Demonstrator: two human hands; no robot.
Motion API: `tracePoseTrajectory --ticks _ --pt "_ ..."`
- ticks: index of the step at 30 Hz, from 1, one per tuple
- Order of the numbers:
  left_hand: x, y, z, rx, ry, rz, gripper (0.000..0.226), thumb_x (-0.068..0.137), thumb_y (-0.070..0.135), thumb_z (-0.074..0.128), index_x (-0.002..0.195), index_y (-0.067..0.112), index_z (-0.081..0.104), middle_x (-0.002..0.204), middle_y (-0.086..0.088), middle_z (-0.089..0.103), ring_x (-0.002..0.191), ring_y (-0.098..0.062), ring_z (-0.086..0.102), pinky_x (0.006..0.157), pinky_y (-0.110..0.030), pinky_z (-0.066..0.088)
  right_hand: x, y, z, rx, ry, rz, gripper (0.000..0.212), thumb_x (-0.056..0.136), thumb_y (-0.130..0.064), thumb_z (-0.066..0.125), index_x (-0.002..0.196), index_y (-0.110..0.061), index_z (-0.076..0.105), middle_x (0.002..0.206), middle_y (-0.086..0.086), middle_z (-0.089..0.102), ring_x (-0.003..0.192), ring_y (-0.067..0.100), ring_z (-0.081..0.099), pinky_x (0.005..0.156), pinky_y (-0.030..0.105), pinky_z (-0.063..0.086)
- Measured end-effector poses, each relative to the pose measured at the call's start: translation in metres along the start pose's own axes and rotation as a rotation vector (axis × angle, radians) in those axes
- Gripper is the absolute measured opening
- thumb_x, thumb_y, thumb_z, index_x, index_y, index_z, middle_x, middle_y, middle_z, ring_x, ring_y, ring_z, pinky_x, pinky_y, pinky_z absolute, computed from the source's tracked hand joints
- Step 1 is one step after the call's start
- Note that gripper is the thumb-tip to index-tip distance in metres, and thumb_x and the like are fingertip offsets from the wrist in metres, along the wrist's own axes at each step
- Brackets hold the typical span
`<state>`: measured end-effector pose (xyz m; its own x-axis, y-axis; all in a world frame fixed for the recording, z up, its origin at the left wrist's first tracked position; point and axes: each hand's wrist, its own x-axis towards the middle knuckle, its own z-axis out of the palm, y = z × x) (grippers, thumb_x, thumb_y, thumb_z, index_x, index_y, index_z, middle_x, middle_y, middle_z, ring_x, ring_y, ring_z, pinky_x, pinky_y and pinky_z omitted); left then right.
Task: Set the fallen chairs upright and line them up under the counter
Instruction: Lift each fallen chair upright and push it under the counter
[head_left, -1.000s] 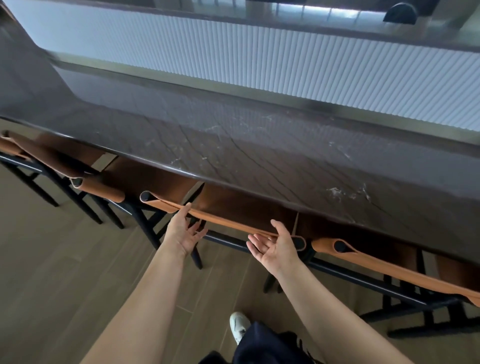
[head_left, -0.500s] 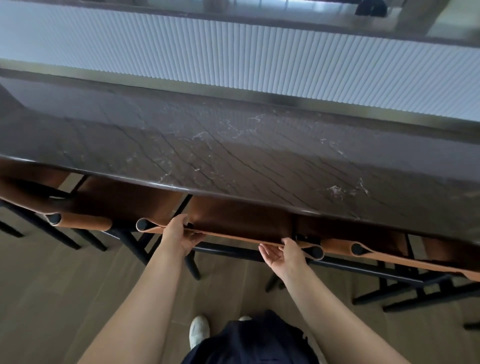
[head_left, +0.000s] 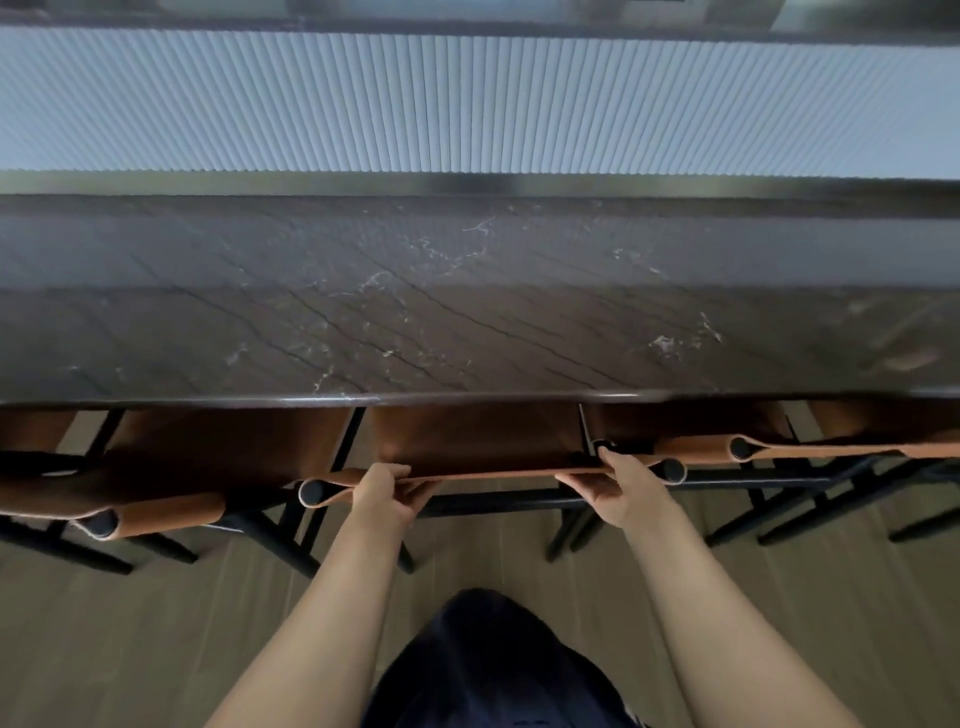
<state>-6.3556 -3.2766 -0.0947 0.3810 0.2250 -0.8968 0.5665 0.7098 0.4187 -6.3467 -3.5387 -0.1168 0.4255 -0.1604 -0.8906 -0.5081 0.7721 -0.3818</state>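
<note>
Three upright chairs with black frames and tan leather seats and back straps stand in a row, their seats tucked under the front edge of a dark, veined stone bench (head_left: 467, 312). The middle chair (head_left: 475, 441) sits square to the edge, its back strap level. The left chair (head_left: 208, 457) is angled and stands farther out. The right chair (head_left: 727, 448) is just beside the middle one, their strap ends close together.
</note>
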Motion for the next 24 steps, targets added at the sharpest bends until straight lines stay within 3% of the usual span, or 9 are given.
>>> tracePoseTrajectory --ticks 3,7,10,14,19,24 --pt "0.004 0.002 -0.001 -0.026 0.035 -0.025 0.029 0.090 -0.011 0.045 0.114 0.001 0.053 0.111 -0.022 0.058 0.088 -0.039 0.059 0.063 -0.050 0.053 0.003 -0.002 -0.003 0.029 -0.048 0.003 0.017 0.096 0.002 0.055 0.112 -0.001 0.054 0.119 0.028 0.051 0.115 0.056 0.048 0.072 0.069 0.052" --pt "0.011 0.007 -0.005 -0.019 0.065 -0.081 0.020 0.089 -0.017 0.042 0.089 0.001 0.052 0.092 -0.021 0.054 0.093 -0.042 0.055 0.078 -0.057 0.052 0.008 0.002 -0.001 0.005 -0.047 -0.027 0.027 0.092 0.016 0.042 0.111 0.000 0.051 0.126 0.030 0.044 0.120 0.056 0.047 0.087 0.067 0.048" --pt "0.018 0.009 -0.018 -0.019 0.082 -0.092 0.021 0.088 -0.018 0.044 0.084 0.002 0.051 0.088 -0.021 0.055 0.086 -0.041 0.056 0.079 -0.055 0.053 0.005 0.012 0.002 -0.016 -0.047 -0.030 0.022 0.091 0.017 0.039 0.094 -0.004 0.047 0.123 0.029 0.047 0.117 0.052 0.052 0.080 0.063 0.051" --pt "0.024 0.016 -0.032 -0.001 0.095 -0.059 0.025 0.088 -0.019 0.043 0.075 0.002 0.048 0.078 -0.020 0.053 0.072 -0.037 0.054 0.091 -0.056 0.048 0.002 0.033 0.003 -0.001 -0.067 -0.026 0.022 0.091 0.017 0.038 0.092 -0.004 0.046 0.116 0.027 0.048 0.114 0.047 0.053 0.081 0.061 0.050" --pt "0.028 0.017 -0.047 0.007 0.146 -0.004 0.025 0.083 -0.021 0.045 0.072 0.001 0.048 0.058 -0.018 0.058 0.065 -0.032 0.054 0.082 -0.047 0.052 -0.009 0.049 0.004 -0.001 -0.082 -0.015 0.023 0.091 0.017 0.037 0.091 -0.005 0.045 0.101 0.025 0.055 0.101 0.044 0.057 0.081 0.056 0.049" --pt "0.033 0.028 -0.065 0.024 0.175 0.041 0.024 0.081 -0.023 0.044 0.072 -0.001 0.047 0.034 -0.010 0.052 0.065 -0.029 0.055 0.080 -0.044 0.050 -0.015 0.070 0.006 -0.031 -0.110 0.020 0.024 0.089 0.019 0.038 0.091 -0.002 0.049 0.097 0.025 0.060 0.087 0.039 0.063 0.064 0.050 0.054"
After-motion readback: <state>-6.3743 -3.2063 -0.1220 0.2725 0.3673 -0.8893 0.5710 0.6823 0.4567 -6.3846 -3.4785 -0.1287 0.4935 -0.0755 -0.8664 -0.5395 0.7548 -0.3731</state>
